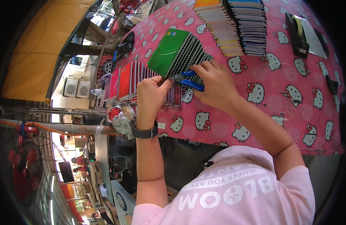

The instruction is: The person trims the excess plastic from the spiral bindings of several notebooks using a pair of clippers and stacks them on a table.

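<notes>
My right hand (214, 80) grips a pair of pliers (193, 84) by its blue handles, which are spread apart. The metal jaws point left, to the lower corner of a stack of green spiral notebooks (169, 50). My left hand (154, 92) is closed in a pinch at that same corner, its thumb and fingertips close to the jaws. Whatever lies between those fingertips is too small to make out. Red and pink spiral notebooks (125, 80) stand in a row just beyond my left hand, partly hidden by it.
A pink cartoon-cat cloth (255, 120) covers the table. Two tall notebook stacks, one yellow-edged (225, 33) and one blue-edged (251, 30), rise at the back. A tape dispenser (298, 35) sits far right. A plastic bag (122, 112) hangs near my left wrist.
</notes>
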{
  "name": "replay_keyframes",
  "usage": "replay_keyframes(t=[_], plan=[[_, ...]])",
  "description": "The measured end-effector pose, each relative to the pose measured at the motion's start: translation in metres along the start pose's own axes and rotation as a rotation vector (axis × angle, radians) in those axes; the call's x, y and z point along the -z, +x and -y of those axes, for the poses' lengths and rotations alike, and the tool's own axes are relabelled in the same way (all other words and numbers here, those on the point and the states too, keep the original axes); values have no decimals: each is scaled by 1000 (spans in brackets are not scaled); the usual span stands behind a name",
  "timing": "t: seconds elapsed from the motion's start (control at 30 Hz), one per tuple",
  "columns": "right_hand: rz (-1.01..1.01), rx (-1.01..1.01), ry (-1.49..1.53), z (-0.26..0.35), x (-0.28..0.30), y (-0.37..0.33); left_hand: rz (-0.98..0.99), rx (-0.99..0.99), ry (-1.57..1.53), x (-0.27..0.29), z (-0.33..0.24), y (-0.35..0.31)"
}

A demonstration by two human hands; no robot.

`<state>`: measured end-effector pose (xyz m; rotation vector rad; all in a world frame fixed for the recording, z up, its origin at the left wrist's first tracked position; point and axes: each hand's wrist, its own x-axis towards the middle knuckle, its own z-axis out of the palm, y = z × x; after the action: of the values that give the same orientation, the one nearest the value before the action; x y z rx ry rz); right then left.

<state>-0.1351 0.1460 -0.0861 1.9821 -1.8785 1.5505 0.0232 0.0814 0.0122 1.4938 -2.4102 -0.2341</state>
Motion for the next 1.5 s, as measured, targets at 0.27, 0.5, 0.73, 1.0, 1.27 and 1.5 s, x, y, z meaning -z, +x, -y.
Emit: replay_keyframes(t=[0.27, 0.5, 0.73, 1.0, 1.27, 1.5], plan=[[196, -90, 68, -1, -3, 6, 79, 41, -45, 4, -1, 4], [-50, 29, -3, -8, 2, -1, 104, 59, -146, 4, 5, -2], [175, -59, 46, -8, -9, 2, 102, 55, -194, 0, 8, -1], [-25, 21, -29, -14, -8, -3, 97, 89, -250, -3, 14, -3], [266, -137, 93, -16, -13, -2, 90, 68, -317, -8, 16, -1], [40, 4, -64, -23, -10, -8, 160, 154, -480, -16, 25, -1]])
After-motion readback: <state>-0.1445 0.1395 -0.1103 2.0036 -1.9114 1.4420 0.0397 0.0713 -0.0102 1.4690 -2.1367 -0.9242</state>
